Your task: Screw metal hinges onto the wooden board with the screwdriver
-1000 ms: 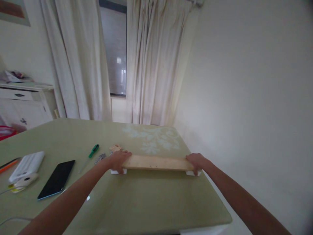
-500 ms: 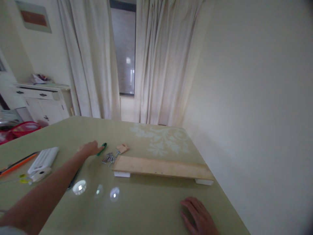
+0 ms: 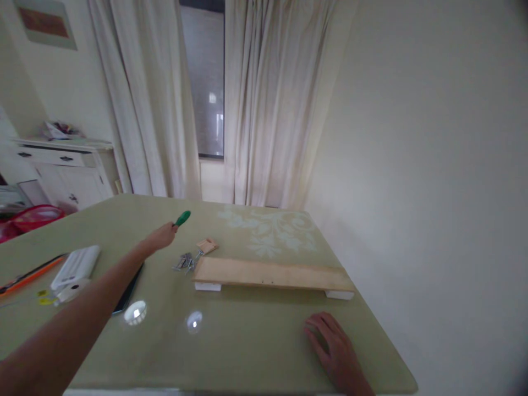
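Note:
My left hand (image 3: 165, 235) is closed around a green-handled screwdriver (image 3: 182, 218), its rounded handle end pointing away to the upper right. The screwdriver's shaft is hidden by the hand. Nearby on the table lie a small pile of metal screws (image 3: 184, 262) and a small piece of light wood (image 3: 207, 246). To the right is a long wooden board (image 3: 272, 274), raised on two white blocks, with two small dark holes near its front edge. In front of the board's right part, my right hand (image 3: 330, 341) rests on the table, loosely curved, thumb apart from the fingers, holding nothing.
Under my left forearm, a dark flat phone-like object (image 3: 128, 291) is partly covered. Farther left are a white case (image 3: 77, 265), a white rounded item (image 3: 72, 290) and an orange-and-black tool (image 3: 35, 273). A wall (image 3: 433, 192) borders the table's right side.
My left hand has lifted the green-handled screwdriver up from the table and moved slightly right and away. My right hand stays in about the same place; the view has shifted a little.

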A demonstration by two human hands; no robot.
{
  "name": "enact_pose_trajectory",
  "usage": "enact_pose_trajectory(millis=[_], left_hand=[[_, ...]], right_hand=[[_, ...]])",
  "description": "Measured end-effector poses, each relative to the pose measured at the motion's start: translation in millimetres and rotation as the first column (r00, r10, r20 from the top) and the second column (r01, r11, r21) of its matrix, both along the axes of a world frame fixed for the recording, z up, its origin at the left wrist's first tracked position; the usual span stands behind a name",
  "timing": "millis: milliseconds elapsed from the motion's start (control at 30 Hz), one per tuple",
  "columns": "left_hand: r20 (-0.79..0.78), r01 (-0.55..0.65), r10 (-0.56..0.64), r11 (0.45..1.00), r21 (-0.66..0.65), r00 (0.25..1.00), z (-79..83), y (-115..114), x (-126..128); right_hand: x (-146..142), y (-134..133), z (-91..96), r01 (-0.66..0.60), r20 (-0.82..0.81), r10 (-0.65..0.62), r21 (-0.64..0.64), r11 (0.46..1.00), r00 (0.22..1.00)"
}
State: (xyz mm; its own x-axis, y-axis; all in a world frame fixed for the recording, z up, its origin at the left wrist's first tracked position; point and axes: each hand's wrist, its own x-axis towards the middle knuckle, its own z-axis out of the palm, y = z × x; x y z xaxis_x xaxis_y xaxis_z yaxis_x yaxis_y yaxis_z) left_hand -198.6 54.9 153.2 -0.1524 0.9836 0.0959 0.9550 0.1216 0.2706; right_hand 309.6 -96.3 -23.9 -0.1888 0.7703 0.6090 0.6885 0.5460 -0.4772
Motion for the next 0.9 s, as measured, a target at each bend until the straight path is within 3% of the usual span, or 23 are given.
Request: enact_pose_trajectory(millis=[67, 133, 167, 200, 233, 267, 367, 433, 467, 500, 533, 567, 633, 667, 733, 900], left_hand=[[0.001, 0.080, -0.080, 0.995, 0.054, 0.997, 18.3, -11.8, 41.8], [-0.052, 0.311, -0.307, 0.942, 0.127, 0.950, 28.0, -39.7, 99.9], [-0.135, 0.484, -0.468, 0.865, 0.131, 0.873, 29.8, -57.7, 130.5], [-0.228, 0.669, -0.637, 0.736, 0.101, 0.736, 29.9, -76.2, 159.1], [-0.314, 0.801, -0.747, 0.593, 0.084, 0.586, 28.8, -93.2, 183.6], [-0.377, 0.866, -0.790, 0.494, 0.074, 0.483, 26.5, -106.9, 202.4], [-0.432, 0.908, -0.807, 0.411, 0.076, 0.402, 14.6, -117.9, 217.7], [-0.388, 0.894, -0.817, 0.446, 0.046, 0.427, 4.7, -101.4, 195.3], [-0.346, 0.852, -0.795, 0.522, 0.031, 0.499, 0.0, -89.0, 176.3], [-0.291, 0.768, -0.730, 0.640, 0.026, 0.618, -4.5, -75.7, 153.4], [-0.217, 0.597, -0.577, 0.802, 0.035, 0.788, -9.0, -62.7, 127.8], [-0.141, 0.351, -0.341, 0.935, 0.051, 0.929, -13.6, -51.1, 101.2], [-0.108, 0.074, -0.068, 0.996, 0.050, 0.992, -25.5, -34.1, 51.1], [-0.090, -0.037, 0.040, 0.999, 0.039, 0.995, -33.6, -28.8, 30.8], [-0.052, -0.210, 0.211, 0.977, 0.024, 0.976, -55.4, -23.3, 4.7], [0.021, -0.331, 0.330, 0.944, 0.022, 0.944, -125.0, -21.8, 1.3]], right_hand=[[-22.5, 3.6, 20.8, -0.027, -0.246, 0.016, -0.043, 0.999, 0.969], [-55.7, 11.7, 49.7, -0.150, -0.499, 0.109, -0.042, 0.988, 0.860], [-74.0, 16.6, 64.4, -0.207, -0.602, 0.174, 0.015, 0.978, 0.779], [-91.6, 21.2, 77.3, -0.237, -0.676, 0.224, 0.076, 0.969, 0.702], [-106.8, 24.8, 87.2, -0.256, -0.731, 0.256, 0.115, 0.960, 0.632], [-118.2, 26.6, 93.4, -0.262, -0.775, 0.253, 0.116, 0.958, 0.580], [-119.1, 19.6, 90.4, -0.247, -0.830, 0.170, 0.039, 0.968, 0.531], [-88.6, 7.8, 79.0, -0.263, -0.867, 0.098, -0.040, 0.964, 0.488], [-66.0, 1.7, 73.9, -0.195, -0.917, 0.005, -0.080, 0.978, 0.399], [-40.9, -3.4, 70.5, -0.109, -0.953, -0.075, -0.111, 0.988, 0.292], [-15.6, -7.0, 69.0, -0.036, -0.977, -0.109, -0.118, 0.992, 0.181], [7.2, -8.8, 69.6, 0.030, -0.991, -0.098, -0.096, 0.995, 0.093], [36.8, -6.3, 75.2, 0.206, -0.995, -0.095, -0.094, 0.974, -0.006], [41.1, -2.1, 79.3, 0.246, -0.995, -0.099, -0.096, 0.964, -0.003], [29.4, 11.3, 87.5, 0.206, -0.990, -0.091, -0.067, 0.976, 0.106], [-51.8, 63.6, 95.0, 0.021, -0.886, 0.018, 0.031, 0.999, 0.463]])
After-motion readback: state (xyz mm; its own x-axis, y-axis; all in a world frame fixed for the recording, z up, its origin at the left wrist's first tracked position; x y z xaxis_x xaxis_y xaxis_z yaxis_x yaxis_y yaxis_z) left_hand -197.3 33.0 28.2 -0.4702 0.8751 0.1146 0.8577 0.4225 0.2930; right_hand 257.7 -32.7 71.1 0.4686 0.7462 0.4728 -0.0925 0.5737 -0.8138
